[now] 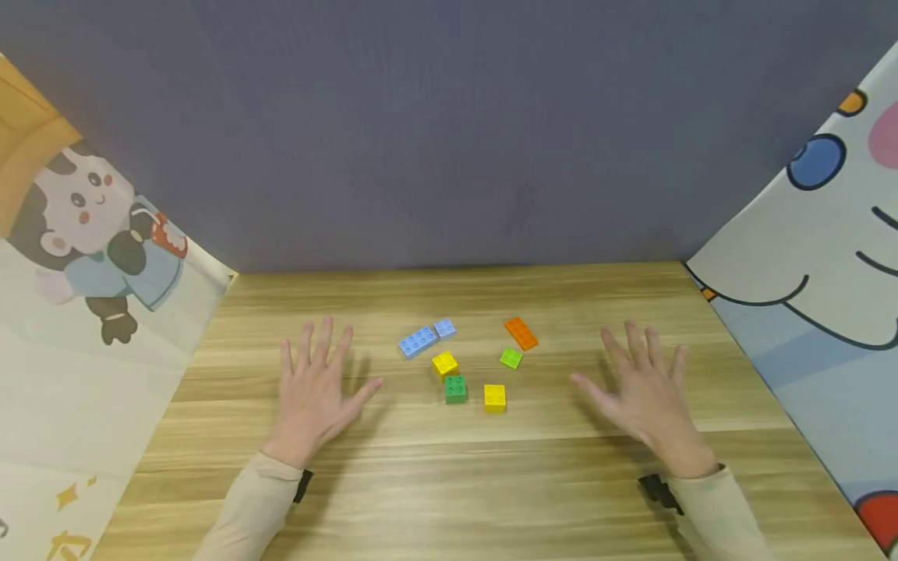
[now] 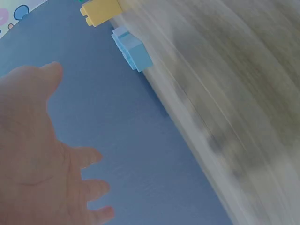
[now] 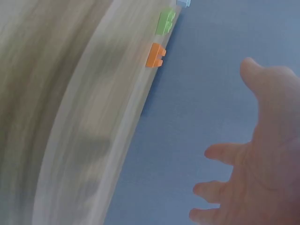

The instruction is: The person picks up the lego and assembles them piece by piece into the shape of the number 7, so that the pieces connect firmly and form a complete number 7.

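Bricks, small toy ones with studs up, lay in a loose group around mid-table, between the two hands. Long blue brick (image 1: 418,343): long axis slanted from near left to far right, far end aimed at the short light-blue brick (image 1: 444,329); I could not tell whether the two touched. Orange brick (image 1: 521,333): long axis on the opposite slant, far left to near right. Lime-green brick (image 1: 511,358): squarish, askew, just nearer than the orange one. Farther yellow brick (image 1: 444,362): also askew, close behind the green brick (image 1: 455,389), which sat roughly square to the far edge. Nearer yellow brick (image 1: 494,398): likewise square, just right of the green.

I logged the left hand (image 1: 316,401) as apart from every brick, fingers extended and spread, thumb toward the group, long blue brick nearest. Right hand (image 1: 648,401): also apart, fingers spread, thumb toward the orange and lime-green bricks. Both wrists emerged from beige sleeves (image 1: 252,499) over the wood-grain table (image 1: 449,491). Beyond its far edge I saw a grey-blue wall (image 1: 449,140), flanked by cartoon-printed panels (image 1: 807,397).
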Tool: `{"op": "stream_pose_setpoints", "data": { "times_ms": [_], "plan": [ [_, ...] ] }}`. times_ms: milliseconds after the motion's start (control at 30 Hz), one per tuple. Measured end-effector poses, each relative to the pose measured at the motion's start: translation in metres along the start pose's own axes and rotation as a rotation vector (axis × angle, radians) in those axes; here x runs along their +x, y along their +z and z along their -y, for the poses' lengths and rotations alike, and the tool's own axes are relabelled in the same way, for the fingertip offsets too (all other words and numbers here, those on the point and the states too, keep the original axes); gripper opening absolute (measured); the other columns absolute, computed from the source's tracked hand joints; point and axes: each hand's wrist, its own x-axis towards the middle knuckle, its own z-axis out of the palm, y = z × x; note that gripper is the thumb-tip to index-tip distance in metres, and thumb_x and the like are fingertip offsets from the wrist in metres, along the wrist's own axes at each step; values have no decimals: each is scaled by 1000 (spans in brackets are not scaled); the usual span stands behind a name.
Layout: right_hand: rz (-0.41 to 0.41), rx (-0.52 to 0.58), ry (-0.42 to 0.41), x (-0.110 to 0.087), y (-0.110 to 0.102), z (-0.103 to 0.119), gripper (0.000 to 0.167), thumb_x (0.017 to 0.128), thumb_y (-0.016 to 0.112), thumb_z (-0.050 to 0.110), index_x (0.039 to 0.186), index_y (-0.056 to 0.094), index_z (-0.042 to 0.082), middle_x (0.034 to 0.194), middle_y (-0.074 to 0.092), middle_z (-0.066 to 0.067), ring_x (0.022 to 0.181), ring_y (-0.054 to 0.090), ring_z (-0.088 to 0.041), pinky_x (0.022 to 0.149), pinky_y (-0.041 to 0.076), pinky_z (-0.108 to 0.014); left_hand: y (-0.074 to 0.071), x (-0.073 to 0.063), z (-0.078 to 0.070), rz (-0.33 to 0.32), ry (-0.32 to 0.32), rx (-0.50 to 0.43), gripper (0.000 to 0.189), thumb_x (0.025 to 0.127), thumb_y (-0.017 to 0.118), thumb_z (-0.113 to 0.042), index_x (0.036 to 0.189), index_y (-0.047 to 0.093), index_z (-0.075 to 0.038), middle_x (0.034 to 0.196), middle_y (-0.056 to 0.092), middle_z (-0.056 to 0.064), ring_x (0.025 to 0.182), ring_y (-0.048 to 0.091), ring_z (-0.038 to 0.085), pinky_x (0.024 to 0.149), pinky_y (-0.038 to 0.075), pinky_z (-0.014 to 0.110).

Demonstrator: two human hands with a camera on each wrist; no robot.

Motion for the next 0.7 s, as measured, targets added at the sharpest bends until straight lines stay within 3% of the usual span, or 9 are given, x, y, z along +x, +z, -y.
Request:
{"op": "stream_pose_setpoints", "data": {
  "times_ms": [133, 267, 433, 700],
  "plan": [
    [-29, 7, -19, 1, 3, 1, 94, 98, 57, 71, 165, 36, 9, 173, 18, -33, 156, 15, -63, 117, -3, -88, 2, 1, -2, 8, 5, -14, 97, 96, 55, -74, 167, 33, -12, 177, 18, 23, 163, 11, 50, 129, 7, 75],
    [-94, 20, -65, 0, 8, 1, 89, 97, 64, 66, 161, 44, 7, 169, 28, -34, 152, 28, -61, 116, 13, -89, 6, 1, -4, 17, 20, -42, 95, 97, 56, -72, 167, 34, -12, 178, 15, 21, 163, 12, 52, 128, 10, 74],
    [-172, 95, -164, 1, 15, 3, 76, 97, 72, 50, 153, 54, 2, 163, 39, -34, 144, 42, -60, 111, 34, -83, 9, -1, -9, -1, 56, -60, 93, 97, 59, -71, 165, 38, -11, 176, 23, 22, 160, 23, 52, 126, 21, 74],
    [-229, 256, -247, 3, 21, 11, 61, 95, 80, 28, 144, 61, -2, 154, 54, -30, 135, 54, -56, 110, 43, -75, 11, 0, -20, -27, 126, -104, 82, 97, 64, -65, 161, 48, -16, 171, 36, 21, 153, 39, 48, 122, 34, 69]
  ]
}}
